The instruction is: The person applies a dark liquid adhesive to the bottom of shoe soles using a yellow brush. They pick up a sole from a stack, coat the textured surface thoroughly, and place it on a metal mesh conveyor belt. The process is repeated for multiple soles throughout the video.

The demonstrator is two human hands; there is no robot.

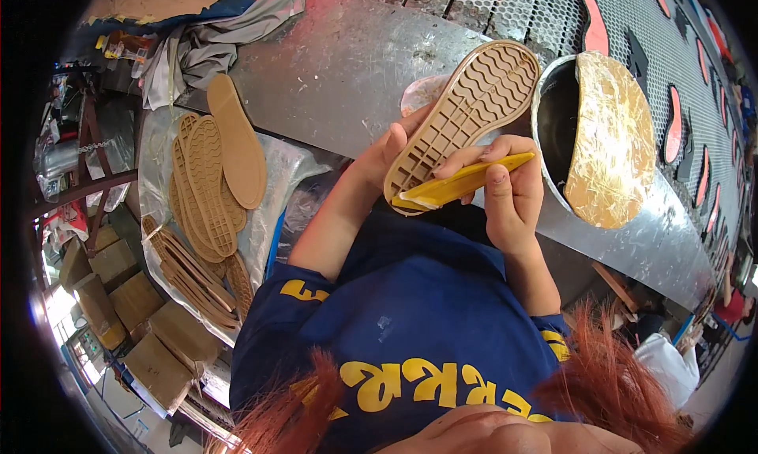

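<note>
A tan shoe sole [483,87] with a wavy and gridded tread is tilted up in front of me, tread side in view. My left hand [377,158] is closed round its left edge, with the fingers mostly hidden behind it. Pinched in my right hand [513,197] is a flat yellow scraper [466,182], slanting across the sole's near end. Whitish paste sits on the scraper's tip, beside the heel edge. Whether the tip touches the sole I cannot tell. Behind the sole, a pinkish-white round thing [421,93] is partly hidden.
A metal pot [540,150] with a film-smeared tan board [612,138] across it stands right on the metal table [332,67]. Several tan soles [207,189] lie on plastic at left, near grey cloth [201,55]. Beyond, a mesh surface [545,12] carries red insoles [673,126]. Cardboard boxes [154,371] stand lower left.
</note>
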